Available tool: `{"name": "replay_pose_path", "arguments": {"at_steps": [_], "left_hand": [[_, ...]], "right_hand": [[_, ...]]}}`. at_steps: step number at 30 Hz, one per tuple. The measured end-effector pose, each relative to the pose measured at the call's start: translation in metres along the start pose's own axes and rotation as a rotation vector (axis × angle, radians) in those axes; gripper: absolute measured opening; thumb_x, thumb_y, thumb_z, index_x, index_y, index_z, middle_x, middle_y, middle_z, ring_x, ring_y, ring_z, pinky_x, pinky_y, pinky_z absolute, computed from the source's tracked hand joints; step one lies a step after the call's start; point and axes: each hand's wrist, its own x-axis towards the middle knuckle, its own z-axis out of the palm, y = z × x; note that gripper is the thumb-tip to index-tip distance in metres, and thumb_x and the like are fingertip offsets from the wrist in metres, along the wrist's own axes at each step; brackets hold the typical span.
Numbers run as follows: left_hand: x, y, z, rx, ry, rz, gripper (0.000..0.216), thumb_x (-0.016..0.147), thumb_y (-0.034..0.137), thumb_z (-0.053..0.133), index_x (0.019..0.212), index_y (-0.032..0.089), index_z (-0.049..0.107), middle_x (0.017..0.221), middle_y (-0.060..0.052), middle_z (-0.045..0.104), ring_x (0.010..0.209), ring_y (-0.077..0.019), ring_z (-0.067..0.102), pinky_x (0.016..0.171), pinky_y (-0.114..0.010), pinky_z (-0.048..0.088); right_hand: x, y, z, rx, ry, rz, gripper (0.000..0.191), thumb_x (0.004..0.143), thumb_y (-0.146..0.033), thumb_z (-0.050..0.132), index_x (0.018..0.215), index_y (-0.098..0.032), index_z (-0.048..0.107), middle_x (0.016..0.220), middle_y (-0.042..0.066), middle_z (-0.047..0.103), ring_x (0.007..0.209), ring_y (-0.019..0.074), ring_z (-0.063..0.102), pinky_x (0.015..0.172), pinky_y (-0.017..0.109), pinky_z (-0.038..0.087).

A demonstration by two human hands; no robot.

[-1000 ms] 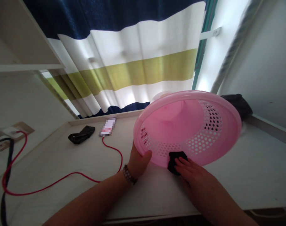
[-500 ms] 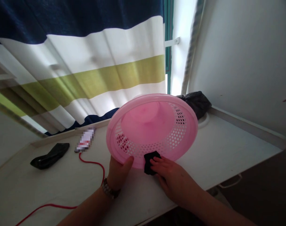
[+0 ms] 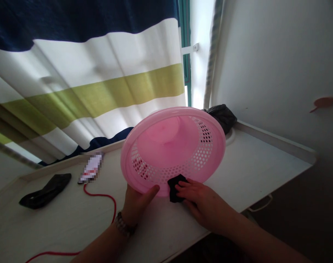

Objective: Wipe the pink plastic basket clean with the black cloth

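A round pink perforated basket [image 3: 173, 146] stands tilted on its rim on the white table [image 3: 254, 164], its open side facing me. My left hand [image 3: 137, 202] grips the lower left of the rim, thumb lying over the edge. My right hand [image 3: 202, 204] presses a small black cloth [image 3: 174, 187] against the basket's lower rim with its fingertips.
A black folded item [image 3: 44, 190] and a phone [image 3: 90, 171] with a red cable [image 3: 100, 199] lie on the left of the table. A dark bag [image 3: 222, 116] sits in the far corner behind the basket. A striped curtain [image 3: 100, 84] hangs behind; a white wall stands at right.
The view has swung to the right, shifting everything leftward in frame. Both hands keep the same hold on the basket rim and the cloth.
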Motion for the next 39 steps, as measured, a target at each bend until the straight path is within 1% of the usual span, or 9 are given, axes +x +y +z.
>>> {"name": "replay_pose_path", "arguments": {"at_steps": [3,6,9,12,18,25,30,35,39], "left_hand": [[-0.001,0.000,0.002,0.054,-0.031,-0.010,0.086,0.068,0.033,0.072,0.140,0.018,0.029,0.140,-0.014,0.042,0.130,-0.0309,0.040,0.109,-0.050,0.033],[-0.004,-0.002,0.003,0.109,-0.031,-0.006,0.078,0.070,0.032,0.069,0.138,0.018,0.034,0.140,-0.013,0.043,0.131,-0.0299,0.038,0.111,-0.050,0.030],[-0.005,-0.006,0.003,0.119,-0.037,0.018,0.066,0.073,0.031,0.067,0.133,0.017,0.043,0.136,-0.011,0.048,0.128,-0.0276,0.043,0.112,-0.047,0.030],[-0.005,-0.010,0.002,0.117,-0.019,0.005,0.060,0.074,0.030,0.066,0.129,0.016,0.048,0.132,-0.010,0.052,0.124,-0.0263,0.047,0.111,-0.046,0.032],[-0.006,-0.011,-0.003,0.085,-0.009,0.001,0.060,0.074,0.029,0.066,0.129,0.017,0.048,0.132,-0.010,0.053,0.121,-0.0264,0.049,0.110,-0.047,0.033],[-0.005,-0.010,-0.002,0.079,-0.003,0.035,0.063,0.074,0.027,0.066,0.132,0.016,0.045,0.133,-0.011,0.051,0.130,-0.0277,0.040,0.112,-0.047,0.030],[-0.006,-0.009,0.000,0.083,0.021,0.025,0.064,0.073,0.028,0.066,0.132,0.014,0.045,0.137,-0.013,0.047,0.130,-0.0286,0.041,0.111,-0.048,0.032],[-0.007,-0.010,0.000,0.111,0.031,-0.012,0.060,0.073,0.028,0.065,0.128,0.013,0.048,0.129,-0.013,0.054,0.121,-0.0285,0.050,0.108,-0.048,0.036],[-0.007,-0.009,0.000,0.084,0.015,-0.002,0.058,0.073,0.027,0.065,0.128,0.016,0.048,0.132,-0.011,0.052,0.125,-0.0277,0.046,0.110,-0.047,0.033]], "right_hand": [[0.002,0.000,0.001,0.038,-0.002,-0.026,0.036,0.085,-0.016,0.045,0.116,-0.020,0.063,0.127,0.003,0.058,0.121,0.0159,0.050,0.110,0.035,0.030],[0.006,-0.002,0.002,0.088,-0.001,-0.047,0.036,0.085,-0.015,0.046,0.116,-0.019,0.063,0.127,0.004,0.058,0.122,0.0155,0.048,0.109,0.034,0.031],[0.011,-0.006,0.005,0.136,-0.009,-0.066,0.036,0.085,-0.015,0.046,0.116,-0.019,0.063,0.128,0.004,0.058,0.123,0.0156,0.048,0.109,0.033,0.032],[0.015,-0.011,0.009,0.128,-0.013,-0.063,0.035,0.085,-0.016,0.046,0.116,-0.019,0.063,0.128,0.004,0.057,0.123,0.0159,0.048,0.108,0.033,0.033],[0.007,-0.010,0.011,0.006,0.006,-0.031,0.036,0.086,-0.017,0.045,0.117,-0.016,0.063,0.127,0.005,0.059,0.122,0.0162,0.049,0.109,0.032,0.032],[-0.003,0.002,0.010,-0.120,0.012,0.025,0.036,0.083,-0.013,0.046,0.114,-0.014,0.064,0.126,0.008,0.059,0.120,0.0201,0.050,0.109,0.038,0.031],[0.007,-0.011,0.017,-0.045,0.007,-0.009,0.035,0.086,-0.016,0.044,0.114,-0.015,0.064,0.126,0.007,0.059,0.118,0.0193,0.053,0.106,0.036,0.037],[0.017,-0.022,0.019,0.036,0.005,-0.033,0.035,0.086,-0.018,0.044,0.116,-0.016,0.063,0.128,0.006,0.058,0.119,0.0199,0.052,0.103,0.036,0.040],[0.017,-0.021,0.016,0.009,0.002,-0.029,0.036,0.086,-0.017,0.044,0.116,-0.016,0.063,0.127,0.007,0.058,0.118,0.0199,0.052,0.103,0.036,0.039]]}}
